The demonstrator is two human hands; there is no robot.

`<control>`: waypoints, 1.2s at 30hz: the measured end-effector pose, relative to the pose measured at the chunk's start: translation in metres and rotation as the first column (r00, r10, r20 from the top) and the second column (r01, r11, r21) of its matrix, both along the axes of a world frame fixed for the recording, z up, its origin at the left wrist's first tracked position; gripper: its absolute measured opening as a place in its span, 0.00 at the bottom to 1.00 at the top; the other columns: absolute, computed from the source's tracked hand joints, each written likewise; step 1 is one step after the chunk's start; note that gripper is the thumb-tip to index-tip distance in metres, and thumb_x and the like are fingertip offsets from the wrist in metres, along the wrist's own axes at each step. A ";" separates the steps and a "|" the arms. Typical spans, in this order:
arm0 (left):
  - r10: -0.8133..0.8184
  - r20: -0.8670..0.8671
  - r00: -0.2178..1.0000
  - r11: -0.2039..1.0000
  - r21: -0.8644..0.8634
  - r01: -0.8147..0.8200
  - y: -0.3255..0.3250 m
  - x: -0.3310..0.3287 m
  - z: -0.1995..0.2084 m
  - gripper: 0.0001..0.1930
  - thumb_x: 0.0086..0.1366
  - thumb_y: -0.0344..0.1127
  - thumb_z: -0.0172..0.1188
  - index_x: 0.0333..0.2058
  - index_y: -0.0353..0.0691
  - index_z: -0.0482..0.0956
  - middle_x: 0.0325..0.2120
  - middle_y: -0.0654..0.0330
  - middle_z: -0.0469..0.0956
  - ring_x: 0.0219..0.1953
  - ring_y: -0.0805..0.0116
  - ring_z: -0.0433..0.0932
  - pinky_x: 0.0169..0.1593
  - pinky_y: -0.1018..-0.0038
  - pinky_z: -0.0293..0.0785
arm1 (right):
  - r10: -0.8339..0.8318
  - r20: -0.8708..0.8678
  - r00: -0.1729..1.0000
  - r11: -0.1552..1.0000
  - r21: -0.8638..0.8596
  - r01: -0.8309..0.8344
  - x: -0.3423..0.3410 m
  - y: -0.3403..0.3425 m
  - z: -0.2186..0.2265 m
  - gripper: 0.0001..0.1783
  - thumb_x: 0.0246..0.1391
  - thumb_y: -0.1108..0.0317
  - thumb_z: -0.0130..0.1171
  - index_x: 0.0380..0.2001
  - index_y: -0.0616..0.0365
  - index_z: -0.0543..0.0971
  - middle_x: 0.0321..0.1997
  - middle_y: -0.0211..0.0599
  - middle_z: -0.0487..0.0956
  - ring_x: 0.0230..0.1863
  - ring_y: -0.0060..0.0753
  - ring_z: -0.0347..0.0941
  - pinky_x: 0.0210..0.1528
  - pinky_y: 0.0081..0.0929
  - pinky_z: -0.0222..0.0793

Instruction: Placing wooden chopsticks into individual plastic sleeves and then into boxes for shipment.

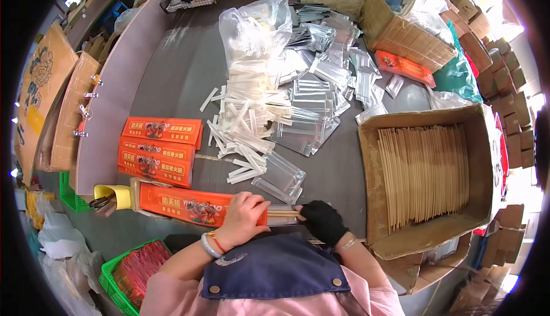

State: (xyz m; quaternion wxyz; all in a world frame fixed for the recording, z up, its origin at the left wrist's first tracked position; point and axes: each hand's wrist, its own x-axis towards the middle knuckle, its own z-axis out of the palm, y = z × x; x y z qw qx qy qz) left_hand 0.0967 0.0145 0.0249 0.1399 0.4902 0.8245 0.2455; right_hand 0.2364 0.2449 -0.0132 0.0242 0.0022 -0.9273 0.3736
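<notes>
My bare left hand [243, 218] is closed over the right end of a long orange printed paper sleeve [172, 202], which lies at the top of a stack along the near table edge. My right hand [323, 222], in a black glove, pinches the ends of pale wooden chopsticks [283, 213] that stick out of that end. Clear wrapping shows around the chopsticks; their other ends are hidden. Just beyond my hands lie clear plastic packets [283, 175] and a heap of narrow white paper strips [246, 115].
On the right stands a cardboard box [371, 195] with many wooden sticks [427, 173]. More orange sleeves [154, 158] are stacked at left, by a yellow holder [117, 195] with scissors [103, 202]. A plastic bag [252, 29] spills white strips. Below left is a green basket [114, 284].
</notes>
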 end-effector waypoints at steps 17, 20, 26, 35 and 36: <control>-0.335 -0.111 0.936 0.916 -0.269 0.296 0.016 -0.027 0.024 0.20 0.42 0.39 0.68 0.38 0.52 0.79 0.39 0.58 0.71 0.43 0.55 0.71 0.45 0.61 0.68 | 0.083 0.164 0.983 0.910 0.389 -0.141 -0.032 -0.024 0.033 0.37 0.35 0.47 0.72 0.48 0.53 0.74 0.45 0.37 0.75 0.49 0.42 0.71 0.51 0.43 0.62; -0.215 -0.099 0.972 0.976 -0.062 0.210 -0.007 -0.078 0.040 0.12 0.41 0.30 0.65 0.27 0.44 0.75 0.35 0.58 0.71 0.39 0.54 0.72 0.40 0.56 0.68 | -0.147 -0.012 0.989 0.947 0.288 0.144 -0.019 0.003 0.045 0.35 0.34 0.49 0.72 0.47 0.53 0.75 0.43 0.37 0.75 0.48 0.43 0.71 0.48 0.43 0.61; 0.407 -0.153 0.900 0.913 0.031 -0.407 -0.045 -0.046 0.005 0.33 0.45 0.48 0.75 0.48 0.39 0.77 0.55 0.48 0.68 0.60 0.46 0.62 0.62 0.49 0.57 | -0.210 0.031 0.977 0.923 0.335 0.188 -0.012 -0.003 0.065 0.34 0.34 0.49 0.72 0.45 0.53 0.76 0.42 0.35 0.76 0.46 0.43 0.72 0.50 0.43 0.60; 0.502 0.079 0.861 0.865 -0.035 -0.501 -0.042 -0.007 -0.029 0.47 0.43 0.55 0.76 0.58 0.35 0.68 0.60 0.49 0.64 0.65 0.43 0.55 0.68 0.42 0.39 | -0.063 0.147 0.987 0.929 0.370 0.005 -0.012 -0.008 0.067 0.35 0.35 0.45 0.71 0.46 0.51 0.76 0.45 0.35 0.76 0.46 0.42 0.72 0.53 0.43 0.58; 0.502 0.076 0.861 0.865 -0.028 -0.502 -0.041 -0.008 -0.027 0.47 0.43 0.55 0.76 0.58 0.35 0.68 0.60 0.49 0.64 0.65 0.43 0.55 0.68 0.42 0.39 | -0.044 0.165 0.985 0.940 0.341 -0.016 -0.013 -0.010 0.067 0.35 0.36 0.44 0.70 0.46 0.51 0.75 0.46 0.35 0.76 0.46 0.42 0.72 0.53 0.44 0.57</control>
